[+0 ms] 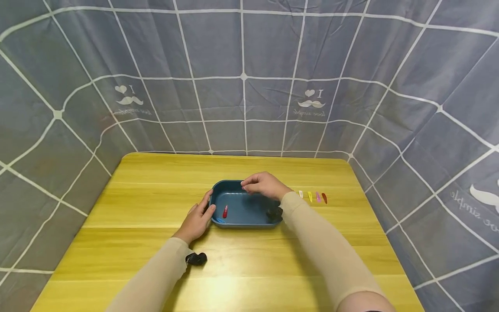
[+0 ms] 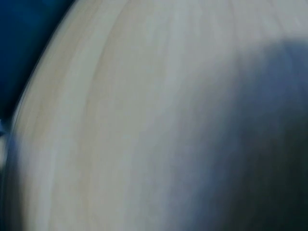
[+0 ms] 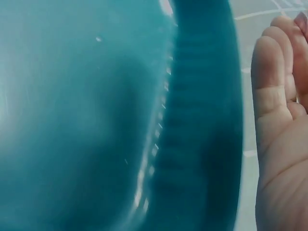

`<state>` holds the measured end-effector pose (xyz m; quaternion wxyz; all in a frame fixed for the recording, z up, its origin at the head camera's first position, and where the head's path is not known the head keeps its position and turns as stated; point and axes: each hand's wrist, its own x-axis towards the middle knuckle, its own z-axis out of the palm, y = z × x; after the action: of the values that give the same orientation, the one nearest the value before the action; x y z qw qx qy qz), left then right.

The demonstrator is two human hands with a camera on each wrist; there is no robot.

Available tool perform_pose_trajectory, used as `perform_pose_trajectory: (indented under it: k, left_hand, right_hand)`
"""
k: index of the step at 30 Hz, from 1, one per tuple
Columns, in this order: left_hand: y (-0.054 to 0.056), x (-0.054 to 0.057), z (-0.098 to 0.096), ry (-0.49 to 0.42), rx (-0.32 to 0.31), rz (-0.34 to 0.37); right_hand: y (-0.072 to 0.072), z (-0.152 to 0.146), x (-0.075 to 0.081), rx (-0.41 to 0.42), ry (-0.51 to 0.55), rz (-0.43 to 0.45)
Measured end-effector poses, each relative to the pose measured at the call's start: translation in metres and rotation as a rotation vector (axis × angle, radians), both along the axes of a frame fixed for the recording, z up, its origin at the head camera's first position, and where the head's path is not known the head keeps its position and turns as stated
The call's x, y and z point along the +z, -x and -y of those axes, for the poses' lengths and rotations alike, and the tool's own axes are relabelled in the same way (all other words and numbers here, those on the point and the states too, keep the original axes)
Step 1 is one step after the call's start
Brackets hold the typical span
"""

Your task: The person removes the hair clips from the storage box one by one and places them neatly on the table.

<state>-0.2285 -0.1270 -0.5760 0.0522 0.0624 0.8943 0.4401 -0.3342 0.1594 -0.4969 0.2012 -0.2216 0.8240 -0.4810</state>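
Observation:
A dark blue rectangular basin sits on the table. Inside it, toward the left, lie a red hair clip and a blue hair clip. My left hand holds the basin's left side, thumb over the rim and fingers along the outer wall. Above the basin's far rim, my right hand pinches a small pink hair clip, mostly hidden by the fingers. In the right wrist view, the palm and curled fingers show beside the basin wall.
Right of the basin, a row of hair clips lies on the wooden table: white, yellow, pink and dark red. A grey curtain with white grid lines surrounds the table. The left wrist view is blurred.

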Motion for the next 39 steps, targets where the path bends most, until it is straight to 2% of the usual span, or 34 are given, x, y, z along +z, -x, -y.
perform_pose_trajectory:
  k: [6,11,14,16,22,27,33,39]
  left_hand:
    - [-0.001,0.0,0.0,0.017,-0.001,0.006]
    - [-0.001,0.002,0.0,0.015,0.003,0.014]
    - [0.0,0.003,0.0,0.019,0.006,0.012]
    - [0.0,0.003,-0.001,0.02,0.008,0.011]
    - [0.001,0.002,-0.001,0.019,-0.001,-0.018]
    - [0.001,0.002,-0.001,0.019,-0.006,-0.013]
    - [0.0,0.003,0.0,0.011,-0.017,0.007]
    - [0.001,0.002,-0.002,0.009,-0.022,-0.007]
  right_hand:
    - [0.0,-0.032,0.008,-0.084,0.121,0.01]
    - [0.001,-0.079,0.018,-0.193,0.116,-0.002]
    - [0.0,-0.112,0.017,-0.263,0.126,-0.002]
    - [-0.001,-0.134,0.015,-0.314,0.094,-0.023]
    - [-0.007,-0.195,0.002,-0.436,-0.014,-0.067]
    - [-0.018,-0.232,-0.011,-0.522,-0.122,-0.08]
    - [-0.025,-0.261,-0.031,-0.567,-0.193,-0.06]
    - [-0.029,-0.273,-0.05,-0.581,-0.285,-0.014]
